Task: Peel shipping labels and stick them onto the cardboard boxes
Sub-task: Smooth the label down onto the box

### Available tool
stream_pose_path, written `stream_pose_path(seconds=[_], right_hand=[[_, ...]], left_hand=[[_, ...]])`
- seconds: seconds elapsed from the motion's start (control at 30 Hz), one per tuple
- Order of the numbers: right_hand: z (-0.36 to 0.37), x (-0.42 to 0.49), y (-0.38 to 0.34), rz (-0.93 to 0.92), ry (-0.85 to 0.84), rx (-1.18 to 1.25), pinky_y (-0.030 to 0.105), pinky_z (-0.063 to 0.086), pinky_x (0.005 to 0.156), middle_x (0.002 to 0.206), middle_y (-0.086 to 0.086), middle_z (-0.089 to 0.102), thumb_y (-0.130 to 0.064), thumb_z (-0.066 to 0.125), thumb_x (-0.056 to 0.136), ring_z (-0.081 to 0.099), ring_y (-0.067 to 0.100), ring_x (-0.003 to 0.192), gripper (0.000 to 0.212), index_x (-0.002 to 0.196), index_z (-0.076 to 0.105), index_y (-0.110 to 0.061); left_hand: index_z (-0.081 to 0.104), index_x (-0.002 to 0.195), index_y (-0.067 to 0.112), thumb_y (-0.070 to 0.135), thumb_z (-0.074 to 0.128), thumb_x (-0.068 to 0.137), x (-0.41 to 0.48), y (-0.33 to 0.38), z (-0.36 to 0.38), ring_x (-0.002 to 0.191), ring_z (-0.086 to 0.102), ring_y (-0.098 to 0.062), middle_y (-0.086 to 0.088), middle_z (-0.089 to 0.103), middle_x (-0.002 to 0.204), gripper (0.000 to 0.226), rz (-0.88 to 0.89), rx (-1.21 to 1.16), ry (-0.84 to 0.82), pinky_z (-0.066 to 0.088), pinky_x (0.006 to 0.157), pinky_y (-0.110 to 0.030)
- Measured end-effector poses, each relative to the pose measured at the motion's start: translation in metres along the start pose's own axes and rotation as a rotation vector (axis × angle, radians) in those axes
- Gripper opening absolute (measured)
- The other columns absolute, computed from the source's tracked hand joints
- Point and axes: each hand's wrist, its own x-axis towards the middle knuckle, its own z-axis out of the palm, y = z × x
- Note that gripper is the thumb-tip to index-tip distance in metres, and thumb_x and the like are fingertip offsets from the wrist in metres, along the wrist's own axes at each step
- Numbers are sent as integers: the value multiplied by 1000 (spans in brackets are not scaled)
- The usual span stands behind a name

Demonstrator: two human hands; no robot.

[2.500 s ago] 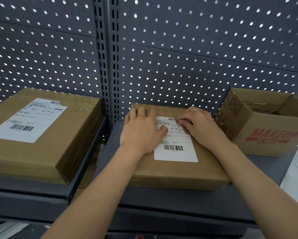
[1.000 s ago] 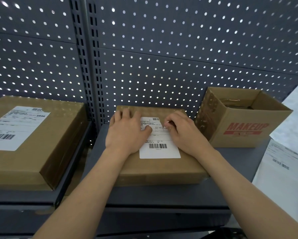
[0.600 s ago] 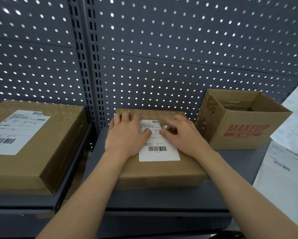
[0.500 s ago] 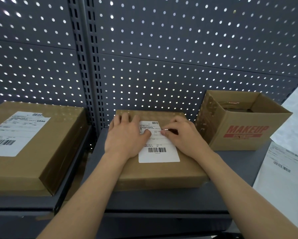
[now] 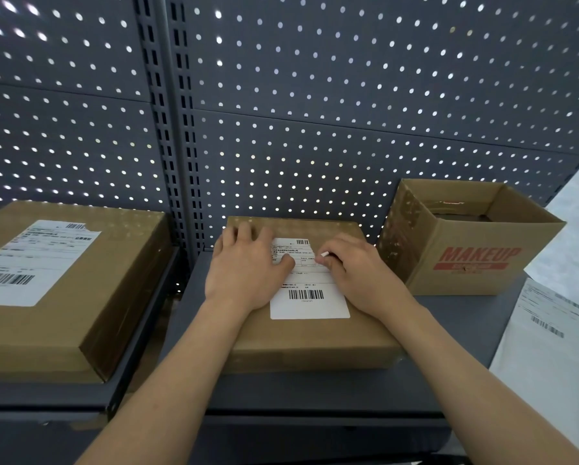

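Progress, as I read it from the head view. On the shelf [image 5: 449, 330], the large box [image 5: 113, 297] at far left already carries its label [image 5: 36, 260], stuck flat, with one upper corner looking slightly torn or lifted. I count that one done. The middle box [image 5: 315, 344] has a shipping label [image 5: 310, 307] lying flat on its top face, lower half smooth. I judge it placed and at the pressing-down stage. The open MAKEUP box [image 5: 476, 263], just right of it, shows no label on the faces I can see. Loose label sheets [image 5: 549, 330] lie at far right, so there is likely more to do.

Left grip [image 5: 244, 270]: opened out, palm flat on the middle box, fingers straight, thumb resting on the label's left edge. It holds nothing.

Right grip [image 5: 358, 276]: fingers curled over the label's right edge, fingertips pinching a small white sliver [image 5: 324, 254]. I cannot tell whether that is the label's own edge or a scrap of backing.
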Motion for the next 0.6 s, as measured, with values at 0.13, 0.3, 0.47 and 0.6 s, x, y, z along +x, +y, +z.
stream_pose_path(seconds=[0.13,0.3,0.47,0.6], right_hand=[[-4,-4,-1,-4,17,14,22,34,75,93,-6,60,-24,53,99,50,7,86,17,97,65,-13],[-5,-9,1,-2,5,50,17,34,73,89,-15,55,-28,59,95,48,1,85,11,103,65,-23],[-6,-8,0,43,-23,40,25,42,85,96,-13,55,-25,61,94,49,6,92,39,132,54,-28],[-11,-7,-1,132,-86,71,19,37,81,101,-12,55,-31,62,93,51,7,95,61,148,36,-32]], left_hand=[[48,133,26,55,46,90,1,0,1,134,29,-28,-5,42,138,52,7,-9,7,28,112,-45],[49,133,26,55,47,90,2,-2,1,135,27,-27,-4,42,139,53,6,-23,2,28,112,-44],[47,134,26,54,47,90,1,-2,1,134,28,-27,-4,42,138,52,10,-33,-1,29,111,-44],[47,135,25,55,46,90,1,-2,0,133,29,-27,-4,42,137,53,11,-27,-6,30,110,-44]])
